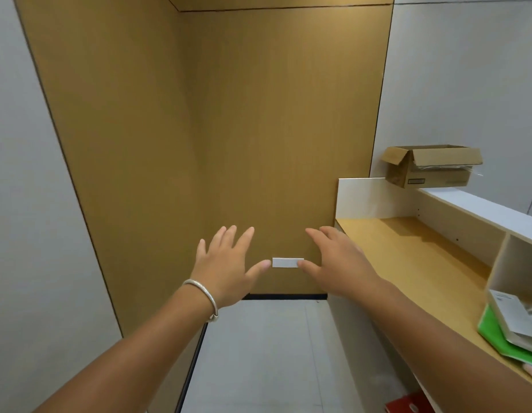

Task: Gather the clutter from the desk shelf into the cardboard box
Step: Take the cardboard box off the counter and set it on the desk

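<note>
Both hands spread, left (pixel 226 263), right (pixel 336 260), cardboard box (pixel 431 166) contents hidden, clutter (pixel 512 326) cut off

Soft, even indoor light fills the view, moderately bright, with no lamp in sight and no harsh glare. The wood wall panel (pixel 258 129) darkens slightly toward the upper left of the frame and along its inner corner. A mild shadow lies on the desk shelf (pixel 408 251) beneath its upper ledge at right. The wide-angle lens bends straight lines, so wall edges lean outward near the left and right borders. Both forearms look stretched and slightly soft at the bottom edge. The centre is reasonably sharp, with faint compression smearing overall.
</note>
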The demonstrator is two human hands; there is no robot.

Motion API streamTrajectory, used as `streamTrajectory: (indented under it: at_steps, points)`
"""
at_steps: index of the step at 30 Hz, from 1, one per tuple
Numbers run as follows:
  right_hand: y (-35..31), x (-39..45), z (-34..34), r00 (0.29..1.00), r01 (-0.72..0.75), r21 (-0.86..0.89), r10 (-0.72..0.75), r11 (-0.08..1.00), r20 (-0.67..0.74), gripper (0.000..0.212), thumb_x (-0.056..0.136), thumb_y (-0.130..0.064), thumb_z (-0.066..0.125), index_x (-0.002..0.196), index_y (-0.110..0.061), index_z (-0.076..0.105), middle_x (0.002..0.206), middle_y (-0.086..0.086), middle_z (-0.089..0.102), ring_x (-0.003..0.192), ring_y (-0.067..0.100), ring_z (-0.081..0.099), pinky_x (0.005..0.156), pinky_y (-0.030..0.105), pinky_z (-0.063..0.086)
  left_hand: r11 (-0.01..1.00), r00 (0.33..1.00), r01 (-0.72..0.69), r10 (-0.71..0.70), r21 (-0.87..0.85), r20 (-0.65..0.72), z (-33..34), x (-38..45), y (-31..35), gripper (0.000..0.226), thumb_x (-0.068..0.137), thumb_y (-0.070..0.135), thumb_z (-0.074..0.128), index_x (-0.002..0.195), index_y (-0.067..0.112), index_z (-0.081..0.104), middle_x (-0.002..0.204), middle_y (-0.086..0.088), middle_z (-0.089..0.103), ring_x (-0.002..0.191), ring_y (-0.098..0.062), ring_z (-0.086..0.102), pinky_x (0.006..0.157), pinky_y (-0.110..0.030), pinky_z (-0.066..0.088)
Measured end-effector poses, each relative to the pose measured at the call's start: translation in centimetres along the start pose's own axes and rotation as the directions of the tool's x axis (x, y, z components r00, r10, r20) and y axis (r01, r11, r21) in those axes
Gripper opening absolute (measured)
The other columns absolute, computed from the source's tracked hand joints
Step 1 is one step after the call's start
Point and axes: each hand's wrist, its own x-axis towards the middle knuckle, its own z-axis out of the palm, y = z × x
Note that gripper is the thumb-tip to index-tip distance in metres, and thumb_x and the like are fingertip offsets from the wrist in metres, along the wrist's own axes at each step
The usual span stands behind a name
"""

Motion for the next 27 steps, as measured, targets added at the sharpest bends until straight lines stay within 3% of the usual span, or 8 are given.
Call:
streamTrajectory:
  at_steps: [15, 27]
  points:
    - [10.7, 18.7, 7.5, 0.996, -0.085, -0.026, 0.085, 0.996, 0.012, 0.072, 0.087, -0.058, 0.054, 0.148, -0.033, 0.025, 0.155, -0.002, 0.028, 0.143, 0.019, 0.024, 0.114, 0.052, 0.027, 0.998, 0.998, -0.058, 0.059, -0.041, 0.032, 9.4, 21.9, 0.5, 0.076, 0.086, 0.073, 0.022, 0.150, 0.036, 0.004, 0.161, -0.001, 0.006, 0.147, -0.018, -0.005, 0.116, -0.052, 0.002]
    - [18.9, 41.7, 14.3, 0.990, -0.139, -0.092, 0.138, 0.986, -0.013, 0.072, 0.086, -0.062, 0.051, 0.148, -0.038, 0.022, 0.153, -0.005, 0.030, 0.140, 0.017, 0.028, 0.112, 0.050, 0.032, 0.986, 0.994, -0.096, 0.103, -0.134, 0.039, 17.7, 47.8, -3.1, 0.078, 0.085, 0.074, 0.023, 0.150, 0.036, 0.003, 0.161, 0.000, 0.002, 0.147, -0.016, -0.008, 0.116, -0.050, -0.001]
